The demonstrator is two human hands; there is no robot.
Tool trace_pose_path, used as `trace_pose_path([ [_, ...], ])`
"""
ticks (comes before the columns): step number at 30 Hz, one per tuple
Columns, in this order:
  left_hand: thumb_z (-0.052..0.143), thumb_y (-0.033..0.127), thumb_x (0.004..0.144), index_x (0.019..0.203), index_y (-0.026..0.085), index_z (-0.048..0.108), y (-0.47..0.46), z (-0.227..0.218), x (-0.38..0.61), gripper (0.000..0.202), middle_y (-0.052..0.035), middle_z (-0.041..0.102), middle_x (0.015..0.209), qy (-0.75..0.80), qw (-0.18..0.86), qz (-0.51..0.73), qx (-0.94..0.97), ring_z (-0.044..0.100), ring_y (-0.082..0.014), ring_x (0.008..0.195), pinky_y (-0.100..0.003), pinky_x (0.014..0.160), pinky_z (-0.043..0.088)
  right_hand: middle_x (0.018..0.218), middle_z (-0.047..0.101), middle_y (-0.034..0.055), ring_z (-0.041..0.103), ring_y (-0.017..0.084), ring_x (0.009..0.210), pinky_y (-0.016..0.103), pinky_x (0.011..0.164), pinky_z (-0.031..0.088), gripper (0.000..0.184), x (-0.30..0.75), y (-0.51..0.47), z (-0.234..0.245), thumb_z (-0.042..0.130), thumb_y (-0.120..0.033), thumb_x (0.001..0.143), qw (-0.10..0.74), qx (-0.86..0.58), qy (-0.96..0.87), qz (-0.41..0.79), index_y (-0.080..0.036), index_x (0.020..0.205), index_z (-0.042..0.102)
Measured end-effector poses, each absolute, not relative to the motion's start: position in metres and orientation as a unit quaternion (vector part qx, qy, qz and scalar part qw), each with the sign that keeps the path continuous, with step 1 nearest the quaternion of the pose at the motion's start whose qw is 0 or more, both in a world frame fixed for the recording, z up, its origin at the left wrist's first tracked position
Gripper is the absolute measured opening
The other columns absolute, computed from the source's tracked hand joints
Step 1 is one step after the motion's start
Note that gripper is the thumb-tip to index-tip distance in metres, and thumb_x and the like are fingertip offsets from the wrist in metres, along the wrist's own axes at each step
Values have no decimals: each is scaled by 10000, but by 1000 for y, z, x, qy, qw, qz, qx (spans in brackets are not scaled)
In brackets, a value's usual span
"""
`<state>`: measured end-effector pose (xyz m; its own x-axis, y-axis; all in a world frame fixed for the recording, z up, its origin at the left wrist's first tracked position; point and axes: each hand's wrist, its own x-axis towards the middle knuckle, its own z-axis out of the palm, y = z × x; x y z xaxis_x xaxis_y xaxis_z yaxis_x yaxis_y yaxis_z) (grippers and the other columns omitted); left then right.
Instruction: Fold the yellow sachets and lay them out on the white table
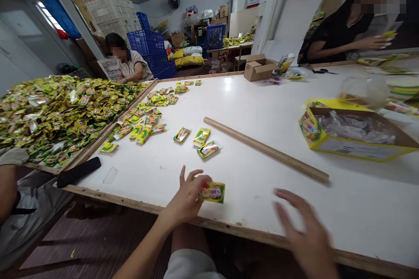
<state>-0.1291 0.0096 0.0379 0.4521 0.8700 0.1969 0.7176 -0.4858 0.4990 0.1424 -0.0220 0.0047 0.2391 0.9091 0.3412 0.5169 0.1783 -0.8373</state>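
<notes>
Between the thumb and fingers of my left hand (190,194) is a small yellow-green printed box (214,192), held just over the table's front edge. My right hand (306,231) hovers over the edge farther right, blurred, its fingers spread and nothing in them. Just beyond my left hand lie a few similar small boxes: one green and yellow (208,150), one mostly yellow (201,137) and one to their left (181,135). More of them lie in a loose group (144,133) at the left of the white tabletop (242,174).
A wooden strip (265,148) lies slantwise across the table. At right stands an open yellow carton (353,152) with clear plastic inside. A black phone (79,171) rests at the left corner. Beyond the left rail is a large heap of packets (65,109). Other people sit nearby.
</notes>
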Motion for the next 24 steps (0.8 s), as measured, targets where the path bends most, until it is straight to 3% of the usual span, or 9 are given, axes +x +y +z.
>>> trace_pose_path([
  [2,425,-69,563,1243,295,473,5,50,-120,772,-22,649,1161,409,195,192,870,371,-250,1338,-567,1136,-98,1157,612,82,552,294,1093,458,967,436,363,122,-11,7,571,-466,846,454,-552,-641,280,-246,1133,601],
  [5,427,-67,596,1239,298,498,-1,47,-112,742,-39,577,1287,400,210,235,861,316,-265,1378,-580,1146,-45,1084,632,78,615,245,988,383,853,512,366,84,0,2,531,-400,893,411,-456,-653,444,-243,1223,503],
  [7,451,-21,701,1255,269,479,-4,33,-109,626,-79,492,1368,464,213,347,787,300,-279,1382,-577,1149,74,1011,633,66,645,221,900,337,767,541,362,69,0,-5,531,-395,904,441,-428,-600,513,-241,1218,438],
  [9,473,76,816,1244,245,456,-9,16,-104,460,-110,499,1327,515,262,452,679,395,-273,1317,-533,1110,256,998,622,60,653,218,880,327,740,552,400,63,-4,-15,570,-412,887,479,-424,-541,546,-247,1202,387],
  [11,504,188,876,1199,238,446,-13,3,-97,332,-98,566,1189,517,369,490,597,562,-242,1122,-445,970,445,1027,613,66,651,222,906,335,757,554,433,64,-10,-24,594,-416,877,493,-428,-509,561,-254,1202,359],
  [13,538,250,884,1176,243,435,-17,-4,-91,309,-59,597,1066,497,460,486,552,631,-195,917,-356,812,521,1062,606,74,646,222,927,338,775,549,443,67,-14,-28,602,-409,874,492,-433,-505,562,-258,1210,356],
  [18,617,267,843,1242,253,433,-19,-3,-90,439,-31,581,986,477,517,462,541,615,-153,810,-266,717,510,1104,604,67,642,212,940,318,781,542,452,73,-15,-25,584,-396,880,469,-433,-532,556,-271,1257,368],
  [24,594,311,861,1061,201,575,-7,-2,-91,229,-26,626,865,470,527,438,556,597,-156,764,-255,699,492,897,648,32,650,202,807,286,693,532,327,82,-2,-16,508,-454,915,424,-445,-575,540,-250,1165,457],
])
